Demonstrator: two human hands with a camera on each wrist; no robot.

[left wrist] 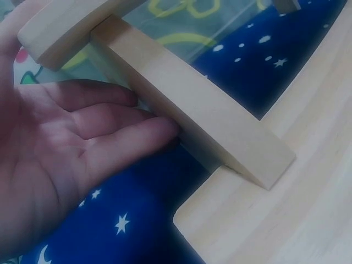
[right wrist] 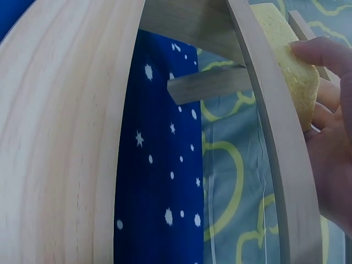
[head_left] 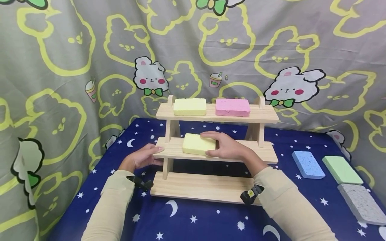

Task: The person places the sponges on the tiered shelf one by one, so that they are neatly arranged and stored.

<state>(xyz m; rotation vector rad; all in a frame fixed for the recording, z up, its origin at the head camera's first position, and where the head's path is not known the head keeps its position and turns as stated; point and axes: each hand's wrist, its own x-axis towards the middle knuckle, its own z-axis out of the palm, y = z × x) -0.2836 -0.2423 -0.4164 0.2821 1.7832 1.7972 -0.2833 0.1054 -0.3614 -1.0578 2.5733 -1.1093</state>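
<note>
A three-tier wooden display rack (head_left: 211, 186) stands on the table. My left hand (head_left: 144, 156) holds the left end of its middle tier, thumb on top and fingers beneath. In the left wrist view those fingers (left wrist: 132, 137) reach the slanted side support (left wrist: 192, 99). On the middle tier lies a yellow sponge (head_left: 196, 144), its right end gripped between the thumb and fingers of my right hand (head_left: 230, 146). The right wrist view shows the same yellow sponge (right wrist: 286, 60) beyond the shelf edge. Another yellow sponge (head_left: 190, 107) and a pink sponge (head_left: 232, 107) rest on the top tier.
To the right of the rack, a blue sponge (head_left: 308, 164), a green sponge (head_left: 342, 170) and a grey sponge (head_left: 362, 204) lie on the dark blue star-patterned tablecloth (head_left: 217, 221). A patterned curtain (head_left: 187, 43) hangs behind and beside the table.
</note>
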